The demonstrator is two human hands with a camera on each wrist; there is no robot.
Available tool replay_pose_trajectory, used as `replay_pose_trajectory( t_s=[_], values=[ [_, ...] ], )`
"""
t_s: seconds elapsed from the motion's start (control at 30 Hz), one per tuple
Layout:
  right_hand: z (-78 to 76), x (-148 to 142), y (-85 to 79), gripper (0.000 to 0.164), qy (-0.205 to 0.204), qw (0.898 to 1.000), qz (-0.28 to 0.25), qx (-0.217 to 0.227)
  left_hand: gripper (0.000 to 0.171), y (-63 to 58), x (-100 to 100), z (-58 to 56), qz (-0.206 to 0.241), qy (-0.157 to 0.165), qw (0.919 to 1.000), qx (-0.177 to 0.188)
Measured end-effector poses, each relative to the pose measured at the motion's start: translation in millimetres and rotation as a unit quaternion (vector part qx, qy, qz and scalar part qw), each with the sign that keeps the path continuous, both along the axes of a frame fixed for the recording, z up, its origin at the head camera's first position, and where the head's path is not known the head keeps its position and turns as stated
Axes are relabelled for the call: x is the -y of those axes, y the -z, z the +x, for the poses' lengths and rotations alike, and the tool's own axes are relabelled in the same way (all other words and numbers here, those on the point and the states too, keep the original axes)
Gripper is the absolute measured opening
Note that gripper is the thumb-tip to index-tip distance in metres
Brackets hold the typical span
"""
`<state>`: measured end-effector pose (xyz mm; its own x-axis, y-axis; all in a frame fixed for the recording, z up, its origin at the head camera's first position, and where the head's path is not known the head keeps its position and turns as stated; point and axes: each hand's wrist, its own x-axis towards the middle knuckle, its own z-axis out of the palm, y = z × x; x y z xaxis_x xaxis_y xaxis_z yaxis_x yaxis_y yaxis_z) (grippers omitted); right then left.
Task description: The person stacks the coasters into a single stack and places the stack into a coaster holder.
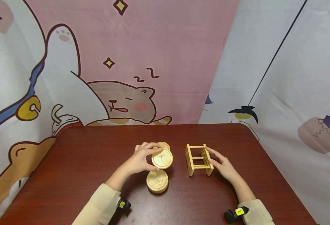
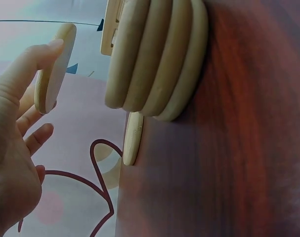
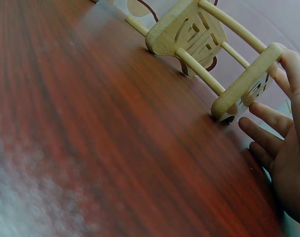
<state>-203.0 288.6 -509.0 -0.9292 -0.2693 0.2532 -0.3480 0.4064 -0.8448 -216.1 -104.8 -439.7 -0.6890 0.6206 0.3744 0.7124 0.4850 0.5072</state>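
My left hand (image 1: 136, 161) pinches a round wooden coaster (image 1: 162, 158) between thumb and fingers, its engraved ginkgo-leaf face turned up. In the left wrist view this held coaster (image 2: 56, 71) is raised off the table. Nearer to me stands a stack of several like coasters (image 1: 157, 181), the top one also engraved with a leaf. Another coaster (image 1: 165, 145) lies behind, partly covered by the left hand and the held one. My right hand (image 1: 224, 167) touches the right side panel of a light wooden coaster rack (image 1: 190, 161), fingers loosely extended along its outer face.
The rack has two slotted side panels (image 3: 187, 37) joined by round bars, with nothing between them. Everything is on a dark red-brown wooden table (image 1: 97, 150). A cartoon-printed cloth (image 1: 181, 62) hangs behind and around it.
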Motion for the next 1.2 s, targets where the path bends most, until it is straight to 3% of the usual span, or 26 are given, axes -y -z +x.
replay_pose_trajectory(
  t_s=[0.37,1.2],
  values=[
    [-1.0,0.3,2.0,0.048,-0.017,0.999,-0.027,-0.01,0.076,10.2,10.4,16.5,0.026,-0.007,0.9996,0.001],
    [-0.9,1.0,-0.6,0.049,-0.025,0.999,-0.023,-0.019,0.077,26.3,18.5,46.5,0.019,0.003,0.9994,0.029]
  ],
)
